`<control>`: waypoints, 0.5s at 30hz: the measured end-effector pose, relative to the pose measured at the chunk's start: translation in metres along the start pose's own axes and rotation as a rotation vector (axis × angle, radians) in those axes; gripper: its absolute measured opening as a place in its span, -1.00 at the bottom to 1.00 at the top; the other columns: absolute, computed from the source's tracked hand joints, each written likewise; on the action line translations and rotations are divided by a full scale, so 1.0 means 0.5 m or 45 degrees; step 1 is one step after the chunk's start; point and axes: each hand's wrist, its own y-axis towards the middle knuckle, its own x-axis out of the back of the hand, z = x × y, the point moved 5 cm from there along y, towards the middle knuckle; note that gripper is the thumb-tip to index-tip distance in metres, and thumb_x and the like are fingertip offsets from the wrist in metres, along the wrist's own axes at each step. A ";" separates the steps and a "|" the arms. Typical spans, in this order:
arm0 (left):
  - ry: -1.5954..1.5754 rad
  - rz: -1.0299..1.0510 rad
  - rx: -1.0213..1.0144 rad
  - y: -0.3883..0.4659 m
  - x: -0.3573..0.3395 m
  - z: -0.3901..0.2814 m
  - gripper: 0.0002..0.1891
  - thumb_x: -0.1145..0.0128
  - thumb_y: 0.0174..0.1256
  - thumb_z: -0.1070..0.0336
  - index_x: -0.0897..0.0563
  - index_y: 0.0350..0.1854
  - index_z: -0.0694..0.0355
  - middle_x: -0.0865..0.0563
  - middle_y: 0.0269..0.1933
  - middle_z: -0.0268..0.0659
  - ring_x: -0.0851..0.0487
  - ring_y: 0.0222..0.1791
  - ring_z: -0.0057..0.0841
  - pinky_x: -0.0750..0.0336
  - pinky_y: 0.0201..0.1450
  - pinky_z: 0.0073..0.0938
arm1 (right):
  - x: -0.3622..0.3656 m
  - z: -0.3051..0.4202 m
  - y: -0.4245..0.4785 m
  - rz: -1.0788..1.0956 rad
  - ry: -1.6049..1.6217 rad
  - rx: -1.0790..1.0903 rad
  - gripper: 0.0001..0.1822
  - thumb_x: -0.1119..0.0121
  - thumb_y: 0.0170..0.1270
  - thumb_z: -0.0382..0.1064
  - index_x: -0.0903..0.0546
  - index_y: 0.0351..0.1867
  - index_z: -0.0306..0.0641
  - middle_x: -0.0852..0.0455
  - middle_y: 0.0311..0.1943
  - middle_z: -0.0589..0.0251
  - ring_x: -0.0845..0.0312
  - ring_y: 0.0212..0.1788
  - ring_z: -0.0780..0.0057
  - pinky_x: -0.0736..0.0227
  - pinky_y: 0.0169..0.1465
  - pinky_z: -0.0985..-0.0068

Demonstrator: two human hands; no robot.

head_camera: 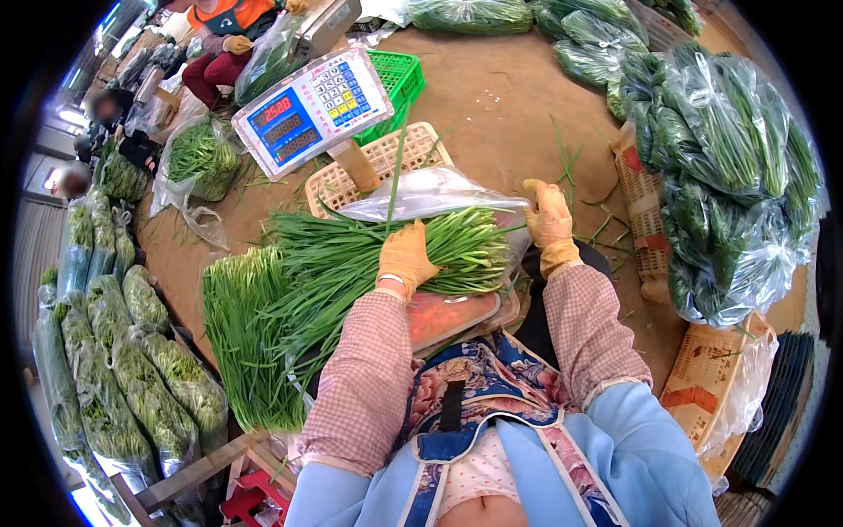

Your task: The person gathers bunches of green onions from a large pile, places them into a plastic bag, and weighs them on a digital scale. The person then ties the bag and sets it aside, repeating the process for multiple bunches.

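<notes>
My left hand [406, 258], in an orange rubber glove, presses on a large bunch of green garlic chives [342, 257] lying crosswise on the orange pan of a digital scale [448, 319]. The pale cut ends point right. My right hand [551, 221], gloved alike, is at the right end of the bunch, at the edge of a clear plastic bag [448, 191] that lies behind and beside the stems; whether its fingers grip the film is hard to tell. The scale's lit display panel [313, 112] stands beyond. Another stack of chives [247, 342] stands at the left.
A beige plastic basket [421, 145] and a green crate [402, 79] lie behind the scale. Bagged greens line the left [118, 369] and are piled at the right [724, 165], near orange-brown crates [711, 382]. A person in orange [230, 26] sits at the upper left.
</notes>
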 end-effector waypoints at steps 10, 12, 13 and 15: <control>-0.222 -0.334 -0.140 -0.028 -0.005 0.001 -0.19 -0.49 -0.32 0.13 -0.36 0.06 0.30 -0.58 -0.06 0.00 -0.51 0.00 -0.06 -0.39 0.09 -0.20 | -0.006 0.017 -0.029 0.197 0.154 0.311 -0.76 -0.26 -0.06 -0.37 -0.73 -0.32 0.06 -0.52 0.11 -0.07 -0.29 0.27 0.09 -0.08 0.32 0.21; -0.223 -0.340 -0.162 -0.028 0.001 -0.012 -0.19 -0.50 -0.33 0.12 -0.36 0.04 0.31 -0.55 -0.04 -0.02 -0.50 -0.01 -0.10 -0.38 0.10 -0.24 | -0.031 -0.015 -0.054 0.266 -0.176 0.184 -0.66 -0.27 -0.04 -0.35 -0.70 -0.15 0.06 -0.50 0.15 -0.05 -0.18 0.33 -0.02 -0.04 0.34 0.19; -0.220 -0.345 -0.163 -0.030 0.004 -0.013 -0.19 -0.51 -0.34 0.11 -0.36 0.02 0.32 -0.54 -0.04 -0.03 -0.50 -0.02 -0.12 -0.37 0.11 -0.26 | -0.038 -0.013 -0.058 0.304 -0.333 0.126 -0.60 -0.28 -0.03 -0.33 -0.69 -0.06 0.07 -0.48 0.16 -0.03 -0.12 0.36 -0.07 -0.02 0.35 0.18; -0.230 -0.361 -0.150 -0.035 -0.005 -0.001 -0.14 -0.51 -0.34 0.14 -0.33 0.10 0.33 -0.52 0.01 0.00 -0.48 0.02 -0.09 -0.36 0.12 -0.23 | -0.059 -0.004 -0.055 0.636 -0.309 0.031 -0.53 -0.22 0.09 -0.13 -0.59 0.12 0.14 -0.35 0.27 -0.07 0.00 0.40 -0.13 0.09 0.38 0.14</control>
